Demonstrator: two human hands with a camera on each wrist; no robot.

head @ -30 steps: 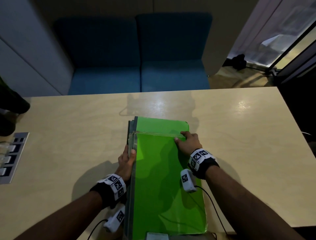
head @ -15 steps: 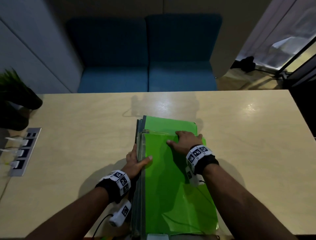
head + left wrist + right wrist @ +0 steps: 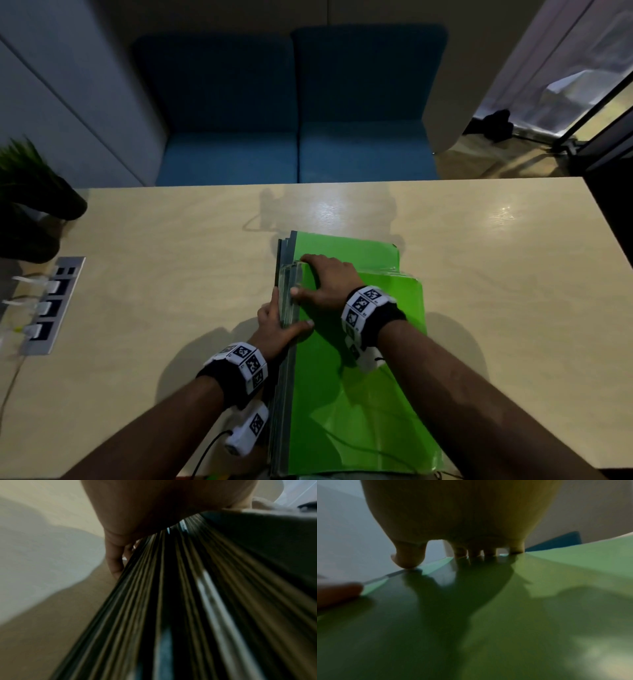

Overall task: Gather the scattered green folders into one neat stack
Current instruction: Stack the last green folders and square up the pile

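A stack of green folders [image 3: 359, 394] lies lengthwise on the pale wooden table [image 3: 507, 281], reaching its near edge. Lower folders [image 3: 346, 248] stick out beyond the upper ones at the far end. My left hand [image 3: 277, 322] grips the stack's left edge, thumb over the top and fingers along the side. In the left wrist view the palm [image 3: 154, 507] sits over the layered folder edges [image 3: 171, 601]. My right hand [image 3: 325, 279] rests on top near the far left corner. Its fingertips [image 3: 460, 553] and thumb press on the top folder [image 3: 539, 588].
A metal socket panel [image 3: 51, 305] with white plugs is set into the table at the left. A dark potted plant [image 3: 30, 205] stands at the back left. A blue sofa [image 3: 294, 144] sits beyond the far edge. Wrist-camera cables trail near the front edge.
My right hand slid left across the top folder, from its far right corner to the far left corner. My left thumb came over onto the top of the stack.
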